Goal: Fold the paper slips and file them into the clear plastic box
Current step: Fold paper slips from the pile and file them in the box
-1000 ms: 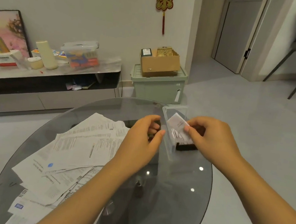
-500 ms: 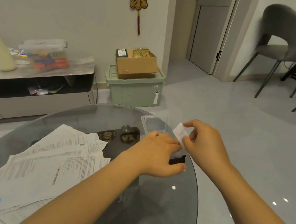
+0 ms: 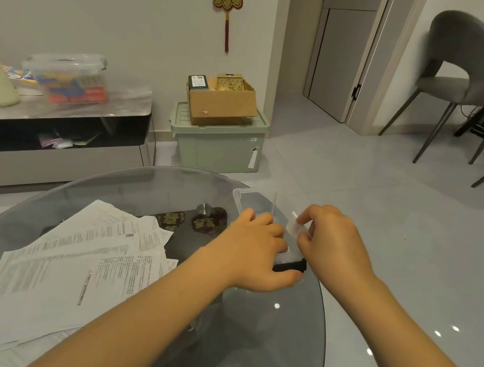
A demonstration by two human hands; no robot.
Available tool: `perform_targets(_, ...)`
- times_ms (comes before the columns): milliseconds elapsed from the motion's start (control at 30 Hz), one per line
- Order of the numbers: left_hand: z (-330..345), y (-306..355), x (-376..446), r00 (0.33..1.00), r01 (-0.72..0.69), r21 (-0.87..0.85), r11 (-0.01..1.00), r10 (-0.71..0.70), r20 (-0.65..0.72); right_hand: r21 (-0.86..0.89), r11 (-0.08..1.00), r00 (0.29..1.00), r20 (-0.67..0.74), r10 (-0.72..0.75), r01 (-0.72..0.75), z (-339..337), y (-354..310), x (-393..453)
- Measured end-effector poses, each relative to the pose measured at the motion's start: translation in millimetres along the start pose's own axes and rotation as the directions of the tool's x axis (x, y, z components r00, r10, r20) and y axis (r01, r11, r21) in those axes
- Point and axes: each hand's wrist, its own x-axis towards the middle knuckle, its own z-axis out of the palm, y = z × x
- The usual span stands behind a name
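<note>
Right of centre in the frame, the small clear plastic box (image 3: 243, 197) sits on the round smoked-glass table (image 3: 153, 190), near its far right edge. The right hand (image 3: 334, 244) pinches a small folded white paper slip (image 3: 292, 227) between thumb and fingertips, holding it just above the box's right side. The left hand (image 3: 256, 250) lies across the box's near portion, fingers curled down over its contents and the thumb near a black bar (image 3: 289, 266) at the box's front; whether it grips the wall or only presses down on the filed slips is hard to tell, since the hand hides them.

The step in hand looks like sliding the folded slip into the box. To do it well, the left hand should part or hold back what is already filed so a gap opens, while the right keeps the fold pinched flat and lowers it edge-first, upright, into that gap. The box is light and close to the rim, so steadying it matters.

At the lower left of the frame, a loose pile of printed white paper sheets (image 3: 64, 261) waits unfolded.
</note>
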Motion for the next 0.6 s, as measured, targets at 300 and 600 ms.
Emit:
perform_targets(300,-2.0,2.2,-4.4,0.997,0.013,-0.06,0.998,-0.017,-0.075,-0.403,0.913,0.984,0.177,0.007,0.066,-2.5,-29.4,11.7)
perform_targets(600,4.0,-1.5,-2.2,1.0,-0.019,-0.105,0.994,0.018,-0.009,-0.117,0.991,0.941,0.339,-0.02,0.063,-11.4,-8.0,22.4)
